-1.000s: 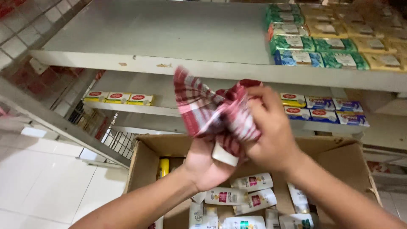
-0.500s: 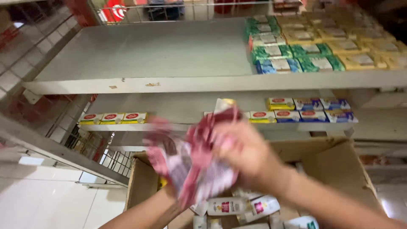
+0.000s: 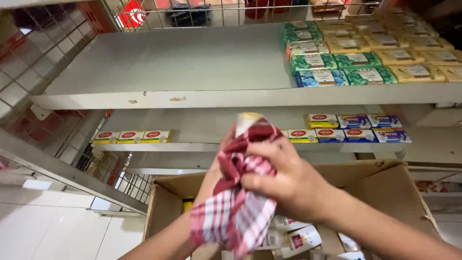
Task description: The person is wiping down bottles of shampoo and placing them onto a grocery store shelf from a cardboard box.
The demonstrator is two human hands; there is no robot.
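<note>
Since half a second ago the bundle has risen a little and come into sharp view: the red-and-white checked cotton cloth (image 3: 236, 202) is now wrapped about a small white plastic bottle (image 3: 246, 122) whose pale top pokes out above the folds. The right hand (image 3: 284, 175) lies over the cloth from the right, its fingers (image 3: 260, 153) curled shut on the fabric and the bottle inside it. The left hand (image 3: 216, 166) is behind the cloth and mostly hidden, so I cannot tell how its fingers stand, though it seems to bear the bundle from the back. All this is held in the air above an open brown cardboard box (image 3: 390, 192), in which more white bottles with pink labels (image 3: 296, 240) lie on their sides. Behind the hands runs a grey metal shelf (image 3: 183, 65), bare at the left and stacked at the right with green, blue and yellow soap cartons (image 3: 356, 60). On the lower shelf (image 3: 202, 126) yellow boxes (image 3: 131, 136) sit at the left, more yellow and blue ones (image 3: 358, 127) at the right.
</note>
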